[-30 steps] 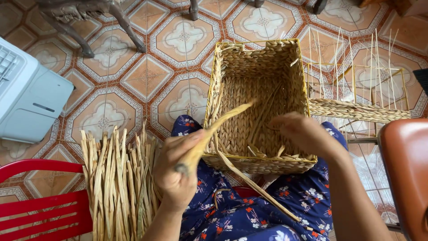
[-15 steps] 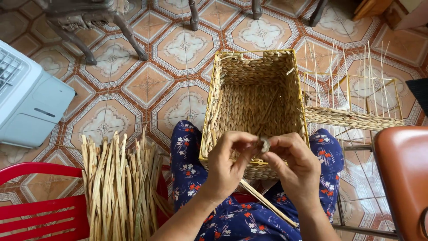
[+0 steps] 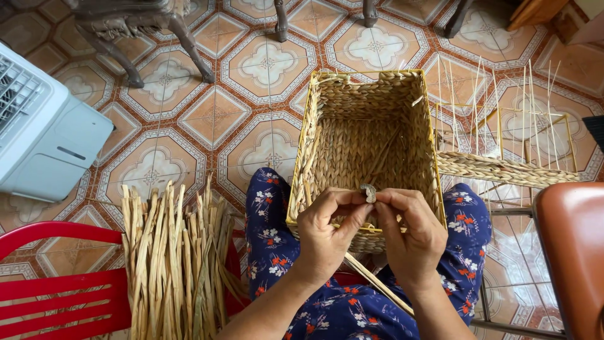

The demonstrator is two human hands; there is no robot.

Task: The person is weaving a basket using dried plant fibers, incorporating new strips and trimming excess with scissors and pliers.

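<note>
A rectangular woven straw basket (image 3: 371, 119) rests on my lap, its open mouth facing me. My left hand (image 3: 327, 236) and my right hand (image 3: 409, 233) meet at the basket's near rim. Between the fingertips of both hands sits the bent end of a dried fibre strand (image 3: 368, 192). The strand's long tail (image 3: 377, 283) runs down between my wrists across my blue flowered clothing (image 3: 352, 308).
A bundle of dried straw strands (image 3: 173, 258) stands upright at my left, against a red plastic chair (image 3: 56, 283). A white appliance (image 3: 44, 132) sits on the patterned tile floor at far left. A half-woven wire frame (image 3: 503, 164) and a brown chair (image 3: 572, 252) are on the right.
My left hand has come in from the lower left with the strand. Both hands now pinch its end together at the basket's near rim.
</note>
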